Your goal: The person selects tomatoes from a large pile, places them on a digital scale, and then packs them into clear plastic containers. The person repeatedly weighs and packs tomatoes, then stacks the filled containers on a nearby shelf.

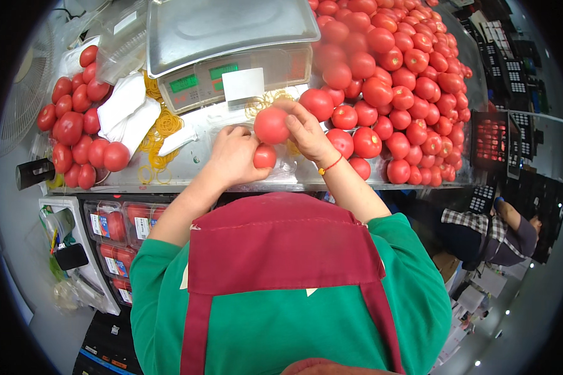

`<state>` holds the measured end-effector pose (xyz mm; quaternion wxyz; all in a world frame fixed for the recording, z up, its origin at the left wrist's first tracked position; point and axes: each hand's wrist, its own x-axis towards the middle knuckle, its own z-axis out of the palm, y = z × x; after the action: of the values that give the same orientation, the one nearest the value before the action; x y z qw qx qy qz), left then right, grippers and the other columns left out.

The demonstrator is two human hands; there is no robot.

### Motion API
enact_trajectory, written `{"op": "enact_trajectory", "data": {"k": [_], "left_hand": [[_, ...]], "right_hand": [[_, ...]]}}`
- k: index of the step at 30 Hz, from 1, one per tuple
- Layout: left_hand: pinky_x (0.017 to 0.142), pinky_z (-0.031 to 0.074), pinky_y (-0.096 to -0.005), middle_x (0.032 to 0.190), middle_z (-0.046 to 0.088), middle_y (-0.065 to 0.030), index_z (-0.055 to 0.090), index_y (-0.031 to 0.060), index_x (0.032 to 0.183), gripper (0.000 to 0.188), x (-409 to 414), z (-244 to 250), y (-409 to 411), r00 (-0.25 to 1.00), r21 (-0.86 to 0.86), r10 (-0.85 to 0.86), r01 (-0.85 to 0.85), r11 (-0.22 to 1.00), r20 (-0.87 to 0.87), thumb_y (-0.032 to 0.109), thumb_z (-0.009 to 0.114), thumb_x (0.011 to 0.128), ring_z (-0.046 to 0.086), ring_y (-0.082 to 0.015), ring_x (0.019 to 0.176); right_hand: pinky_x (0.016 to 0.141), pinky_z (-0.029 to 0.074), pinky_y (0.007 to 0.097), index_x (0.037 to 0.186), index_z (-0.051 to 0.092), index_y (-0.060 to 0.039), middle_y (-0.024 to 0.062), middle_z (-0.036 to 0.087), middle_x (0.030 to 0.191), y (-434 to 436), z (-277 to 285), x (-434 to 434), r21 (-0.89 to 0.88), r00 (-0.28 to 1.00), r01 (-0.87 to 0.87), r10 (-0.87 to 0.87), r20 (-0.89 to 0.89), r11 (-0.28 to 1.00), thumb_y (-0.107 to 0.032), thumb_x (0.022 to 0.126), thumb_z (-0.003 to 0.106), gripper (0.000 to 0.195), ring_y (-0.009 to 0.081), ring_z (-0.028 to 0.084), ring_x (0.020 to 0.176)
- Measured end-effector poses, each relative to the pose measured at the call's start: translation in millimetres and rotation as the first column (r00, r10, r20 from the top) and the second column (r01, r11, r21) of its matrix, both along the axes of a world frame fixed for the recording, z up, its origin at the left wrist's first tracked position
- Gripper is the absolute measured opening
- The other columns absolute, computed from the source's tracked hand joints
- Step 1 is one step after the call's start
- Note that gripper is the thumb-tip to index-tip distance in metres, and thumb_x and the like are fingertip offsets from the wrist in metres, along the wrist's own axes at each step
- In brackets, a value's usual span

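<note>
My right hand [307, 131] grips a large red tomato [271, 125] between thumb and fingers, above the metal table [201, 164]. Beside it, my left hand [234, 157] curls round a smaller tomato [265, 156], low over a clear plastic container [286, 169] that is mostly hidden by the hands. A large heap of tomatoes [403, 93] spreads to the right of my hands. Straight ahead stands a digital scale [234, 77] with a bare metal pan [234, 28].
Yellow rubber bands [169, 123] and folded white papers [126, 110] lie left of my hands. Further left is a smaller tomato group [70, 129]. Packed tomato boxes [108, 225] sit below the table edge. A person [502, 234] is at the far right, near black crates.
</note>
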<state>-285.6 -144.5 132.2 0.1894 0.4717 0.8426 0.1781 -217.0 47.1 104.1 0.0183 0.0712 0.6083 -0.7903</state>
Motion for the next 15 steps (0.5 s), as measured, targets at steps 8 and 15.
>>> {"op": "enact_trajectory", "data": {"k": [8, 15], "left_hand": [[0.085, 0.043, -0.0442, 0.094, 0.066, -0.0130, 0.061, 0.0104, 0.113, 0.056, 2, 8, 15, 0.999, -0.203, -0.021, 0.012, 0.979, -0.043, 0.044, 0.069, 0.069, 0.060, -0.0303, 0.095], [0.095, 0.044, -0.0409, 0.112, 0.061, -0.0183, 0.053, 0.0053, 0.122, 0.066, -23, -4, -15, 0.708, 0.246, 0.115, -0.386, 0.889, 0.696, 0.048, 0.062, 0.073, 0.057, -0.0329, 0.110]], "right_hand": [[0.098, 0.042, 0.0414, 0.134, 0.041, -0.0054, 0.0105, 0.051, 0.126, 7, -3, -5, -0.522, 0.995, 0.074, -0.027, 0.097, 0.850, -0.042, 0.090, 0.059, 0.060, 0.0234, 0.049, 0.118], [0.091, 0.047, 0.0367, 0.133, 0.043, -0.0087, 0.0087, 0.052, 0.123, 14, 11, 12, -0.461, 0.993, 0.121, -0.102, 0.066, 0.879, -0.038, 0.087, 0.063, 0.058, 0.0216, 0.053, 0.112]]}}
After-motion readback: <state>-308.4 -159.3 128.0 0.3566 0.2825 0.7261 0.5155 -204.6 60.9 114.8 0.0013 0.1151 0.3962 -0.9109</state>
